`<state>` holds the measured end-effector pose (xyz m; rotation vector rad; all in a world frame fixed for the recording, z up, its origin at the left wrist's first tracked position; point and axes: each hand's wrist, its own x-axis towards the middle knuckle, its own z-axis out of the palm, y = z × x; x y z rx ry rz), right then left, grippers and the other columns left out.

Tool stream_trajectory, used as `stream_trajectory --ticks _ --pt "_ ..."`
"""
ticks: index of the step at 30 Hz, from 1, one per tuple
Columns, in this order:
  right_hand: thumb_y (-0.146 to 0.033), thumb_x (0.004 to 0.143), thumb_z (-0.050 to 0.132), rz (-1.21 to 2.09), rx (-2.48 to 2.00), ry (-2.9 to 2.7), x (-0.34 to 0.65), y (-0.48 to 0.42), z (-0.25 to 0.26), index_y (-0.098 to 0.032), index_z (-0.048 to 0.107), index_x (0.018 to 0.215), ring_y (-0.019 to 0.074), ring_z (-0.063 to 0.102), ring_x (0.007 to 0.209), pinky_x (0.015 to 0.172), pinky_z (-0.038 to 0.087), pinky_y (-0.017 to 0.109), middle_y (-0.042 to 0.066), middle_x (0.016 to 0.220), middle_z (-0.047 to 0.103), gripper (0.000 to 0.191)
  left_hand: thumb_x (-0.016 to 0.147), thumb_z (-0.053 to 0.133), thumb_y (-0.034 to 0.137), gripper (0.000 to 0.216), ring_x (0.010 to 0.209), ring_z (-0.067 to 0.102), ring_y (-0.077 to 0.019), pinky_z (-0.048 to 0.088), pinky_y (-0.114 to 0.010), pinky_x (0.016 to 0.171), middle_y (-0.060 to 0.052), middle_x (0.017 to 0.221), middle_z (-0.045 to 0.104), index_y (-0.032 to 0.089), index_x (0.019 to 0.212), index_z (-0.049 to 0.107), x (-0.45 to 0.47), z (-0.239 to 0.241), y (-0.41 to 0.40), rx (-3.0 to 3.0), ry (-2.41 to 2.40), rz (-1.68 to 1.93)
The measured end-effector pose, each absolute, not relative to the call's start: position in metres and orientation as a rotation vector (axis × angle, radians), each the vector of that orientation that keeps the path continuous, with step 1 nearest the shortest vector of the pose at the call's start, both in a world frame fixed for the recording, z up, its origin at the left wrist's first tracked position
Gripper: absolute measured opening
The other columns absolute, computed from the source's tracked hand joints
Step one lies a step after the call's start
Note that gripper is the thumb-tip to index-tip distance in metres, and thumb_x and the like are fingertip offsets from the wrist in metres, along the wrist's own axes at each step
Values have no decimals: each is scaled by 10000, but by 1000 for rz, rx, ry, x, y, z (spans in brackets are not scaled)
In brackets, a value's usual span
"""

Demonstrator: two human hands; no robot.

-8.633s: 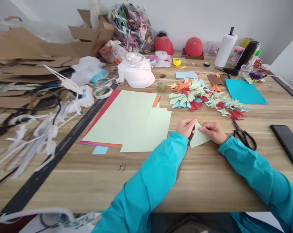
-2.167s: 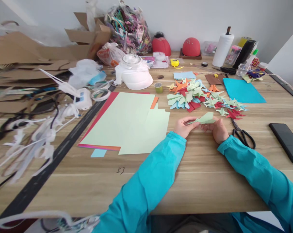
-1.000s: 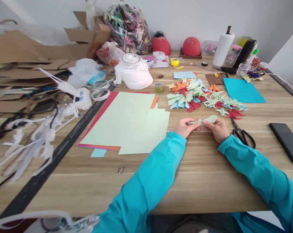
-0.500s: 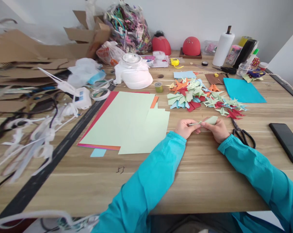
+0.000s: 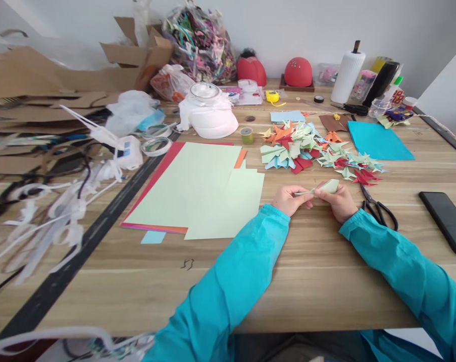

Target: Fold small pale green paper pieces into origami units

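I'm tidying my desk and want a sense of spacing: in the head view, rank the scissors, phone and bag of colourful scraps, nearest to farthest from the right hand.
From the right hand:
1. Scissors, just to its right.
2. Phone, farther right.
3. Bag of colourful scraps, far back left by the wall.

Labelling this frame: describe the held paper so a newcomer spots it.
On the wooden table, find the colourful folded-paper heap. Nearer the wearer, the left hand and right hand hold a folded pale green paper. Unlike the heap and the flat green sheets, it alone is in hand.
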<state>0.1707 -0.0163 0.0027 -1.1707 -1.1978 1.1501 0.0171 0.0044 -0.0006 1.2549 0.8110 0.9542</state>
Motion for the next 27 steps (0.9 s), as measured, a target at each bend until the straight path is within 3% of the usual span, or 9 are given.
stream_trajectory --ticks 6,14,20,27 --pt "-374 542 756 1094 -1186 -1176 170 -15 4 -167 614 611 78 404 486 475 320 233 -42 510 508 260 515 759 339 284 443 564 -114 482 -250 495 -15 481 606 104 624 639 20 -1 7 1102 897 978" --pt "-349 557 755 1120 -1175 -1085 172 -13 0 -162 606 572 82 435 481 468 321 231 -32 505 534 239 512 754 386 354 504 597 -123 504 -277 545 -44 649 662 108 711 663 17 -1 10 923 727 908" --pt "-335 548 761 1138 -1158 -1171 171 -14 2 -168 630 608 80 428 495 470 324 225 -33 530 539 221 559 735 358 302 514 592 -116 504 -266 565 -22 596 638 116 725 664 20 -7 6 1115 798 990" --pt "-303 582 745 1168 -1102 -1210 172 -16 2 -179 654 663 84 447 551 494 334 224 -19 639 574 173 603 699 367 266 516 588 -106 502 -243 518 -15 684 597 116 684 661 20 -7 7 1307 726 1067"
